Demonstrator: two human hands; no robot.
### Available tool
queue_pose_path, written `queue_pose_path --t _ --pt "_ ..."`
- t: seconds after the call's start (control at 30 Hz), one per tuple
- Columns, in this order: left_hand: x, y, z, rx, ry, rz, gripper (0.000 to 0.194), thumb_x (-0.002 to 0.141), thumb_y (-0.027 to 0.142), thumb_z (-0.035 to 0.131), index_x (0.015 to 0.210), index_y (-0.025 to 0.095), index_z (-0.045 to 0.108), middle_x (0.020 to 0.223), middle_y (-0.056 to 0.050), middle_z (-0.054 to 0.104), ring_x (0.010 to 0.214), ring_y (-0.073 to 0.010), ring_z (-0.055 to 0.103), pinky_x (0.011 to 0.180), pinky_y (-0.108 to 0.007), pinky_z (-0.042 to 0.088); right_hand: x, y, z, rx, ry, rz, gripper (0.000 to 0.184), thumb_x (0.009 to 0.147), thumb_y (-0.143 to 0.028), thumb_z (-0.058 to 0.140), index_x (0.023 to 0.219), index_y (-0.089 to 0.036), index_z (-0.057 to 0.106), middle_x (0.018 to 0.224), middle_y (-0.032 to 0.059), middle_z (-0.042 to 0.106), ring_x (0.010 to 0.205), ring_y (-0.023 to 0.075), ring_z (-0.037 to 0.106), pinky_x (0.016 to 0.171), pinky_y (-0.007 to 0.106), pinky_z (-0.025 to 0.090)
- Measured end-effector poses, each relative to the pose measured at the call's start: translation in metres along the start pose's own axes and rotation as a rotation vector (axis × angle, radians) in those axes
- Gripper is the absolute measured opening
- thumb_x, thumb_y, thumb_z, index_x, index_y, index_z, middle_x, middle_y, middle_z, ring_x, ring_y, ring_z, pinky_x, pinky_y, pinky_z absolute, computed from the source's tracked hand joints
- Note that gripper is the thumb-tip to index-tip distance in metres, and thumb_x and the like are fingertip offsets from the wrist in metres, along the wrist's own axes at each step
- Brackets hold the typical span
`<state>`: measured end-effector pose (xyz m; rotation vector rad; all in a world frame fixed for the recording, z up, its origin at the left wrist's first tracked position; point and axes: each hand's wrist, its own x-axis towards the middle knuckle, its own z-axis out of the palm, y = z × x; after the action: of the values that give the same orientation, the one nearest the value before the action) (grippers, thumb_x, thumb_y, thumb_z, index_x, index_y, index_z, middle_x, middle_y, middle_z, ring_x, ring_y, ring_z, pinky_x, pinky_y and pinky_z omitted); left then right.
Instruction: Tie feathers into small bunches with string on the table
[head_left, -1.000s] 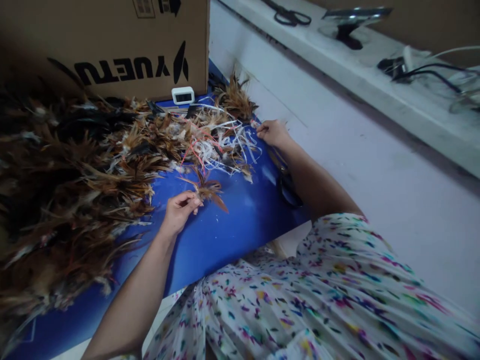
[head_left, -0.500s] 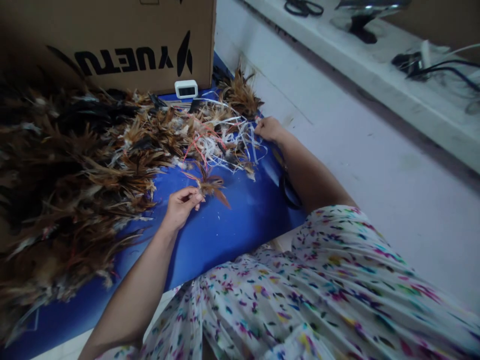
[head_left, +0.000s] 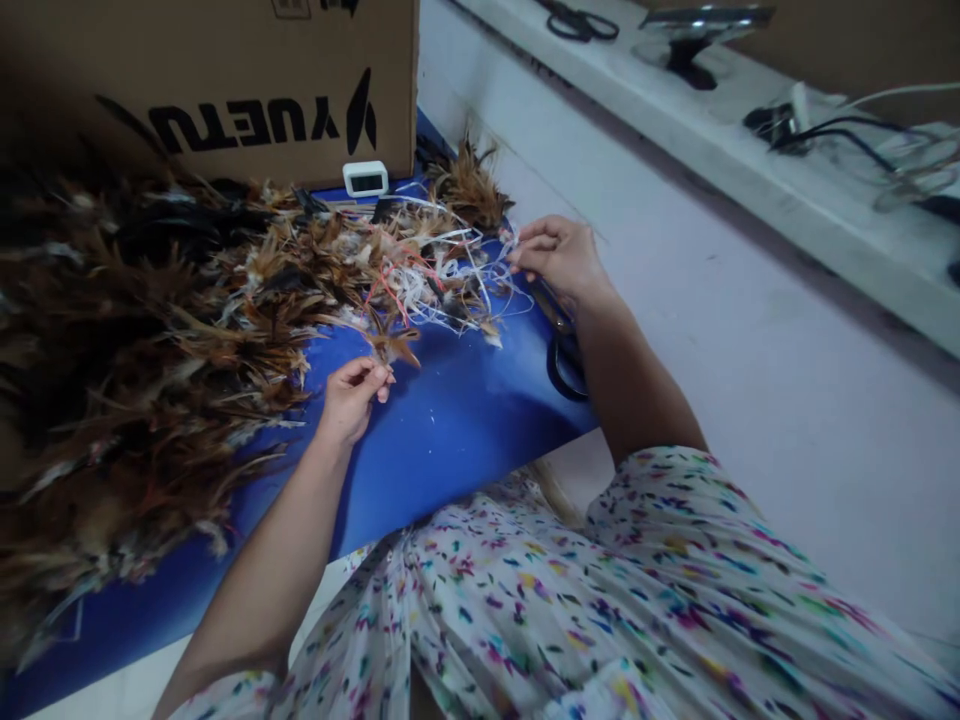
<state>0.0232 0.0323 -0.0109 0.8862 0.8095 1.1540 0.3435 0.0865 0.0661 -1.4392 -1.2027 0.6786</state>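
My left hand (head_left: 351,402) pinches a small bunch of brown feathers (head_left: 394,346) between thumb and fingers, over the blue tabletop (head_left: 465,410). Farther back on the right, my right hand (head_left: 561,260) has its fingertips closed beside a tangle of white and pink strings (head_left: 420,288). What those fingertips hold, if anything, is too small to make out. Just beyond them stands a thicker bundle of brown feathers (head_left: 471,190). A pair of black-handled scissors (head_left: 556,360) lies partly hidden by my right forearm.
A large heap of brown and black feathers (head_left: 150,370) covers the table's left side. Behind it stands a cardboard box (head_left: 247,60), with a small white digital clock (head_left: 365,179) in front. The wall (head_left: 720,330) rises at right, under a ledge (head_left: 637,100) holding scissors (head_left: 579,22) and cables (head_left: 832,135).
My left hand has drawn slightly left and back with the feather bunch. My right hand has turned, its fingers now extended toward the strings. The whole view has shifted a little.
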Motion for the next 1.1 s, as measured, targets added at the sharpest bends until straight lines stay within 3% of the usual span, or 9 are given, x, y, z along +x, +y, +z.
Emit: queue_pose_path --t 0.23,0.47,0.6,0.83,0.97,1.1 --pt "-0.005 0.003 -0.003 -0.163 0.014 -0.016 0.045 0.048 0.038 0.099 0.061 0.013 0.063 0.059 0.001 0.066 0.042 -0.0032 0.050 0.040 -0.014 0.039 -0.054 -0.009 0.072 0.159 -0.347 -0.031 0.028 0.066 -0.019 0.082 0.088 -0.017 0.065 0.069 -0.0006 0.068 0.061 0.0135 0.067 0.047 0.021 0.049" --pt "-0.003 0.004 -0.006 -0.235 0.069 -0.047 0.036 0.060 0.032 0.095 0.067 0.015 0.064 0.064 0.004 0.063 0.046 -0.0020 0.049 0.043 -0.014 0.041 -0.083 -0.008 0.132 0.109 -0.429 -0.131 0.014 0.073 -0.028 0.073 0.080 -0.017 0.070 0.067 -0.0002 0.067 0.058 0.0115 0.063 0.053 0.024 0.051" --pt "0.000 0.001 -0.005 -0.228 0.110 -0.033 0.034 0.060 0.034 0.094 0.069 0.017 0.066 0.065 0.004 0.062 0.054 -0.0040 0.056 0.050 -0.014 0.046 -0.093 -0.006 0.138 0.050 -0.448 -0.159 0.013 0.077 -0.029 0.069 0.080 -0.017 0.072 0.068 0.0000 0.069 0.057 0.0109 0.062 0.058 0.026 0.052" --pt "0.001 -0.004 -0.001 -0.097 0.046 -0.041 0.039 0.054 0.043 0.095 0.070 0.016 0.071 0.060 0.002 0.065 0.053 -0.0056 0.059 0.055 -0.017 0.051 -0.100 0.008 0.132 0.012 -0.484 -0.166 0.010 0.081 -0.022 0.063 0.083 -0.017 0.072 0.069 -0.0003 0.070 0.060 0.0120 0.066 0.061 0.026 0.052" --pt "0.003 -0.008 -0.001 -0.120 0.088 -0.041 0.040 0.054 0.041 0.096 0.071 0.016 0.071 0.066 0.002 0.068 0.060 -0.0060 0.063 0.063 -0.017 0.054 -0.101 0.010 0.134 0.083 -0.523 -0.040 0.011 0.081 -0.026 0.067 0.082 -0.015 0.069 0.070 0.0013 0.071 0.057 0.0109 0.066 0.052 0.022 0.049" --pt "0.002 -0.006 0.000 -0.155 0.143 -0.008 0.033 0.059 0.035 0.095 0.069 0.017 0.070 0.068 0.003 0.066 0.063 -0.0052 0.063 0.063 -0.016 0.054 -0.102 0.006 0.136 0.195 -0.569 0.096 0.023 0.077 -0.035 0.077 0.082 -0.015 0.066 0.069 0.0030 0.072 0.055 0.0112 0.066 0.043 0.020 0.045"
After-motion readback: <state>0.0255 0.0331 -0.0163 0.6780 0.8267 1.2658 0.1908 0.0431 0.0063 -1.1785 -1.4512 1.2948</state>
